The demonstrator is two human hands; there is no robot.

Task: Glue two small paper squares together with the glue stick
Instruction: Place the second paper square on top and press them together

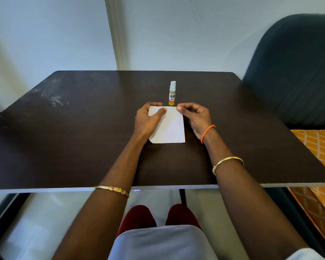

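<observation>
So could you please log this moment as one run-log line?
left hand: pinches paper | right hand: pinches paper corner | glue stick: upright, capped, untouched

The glue stick [172, 93] has a label with big black letters on a white patch. The letters that show are "KIN". The word goes on round the side of the tube, so the other letters are hidden. There is a small blue band above it and tiny print below it, but both are too small to read.
</observation>
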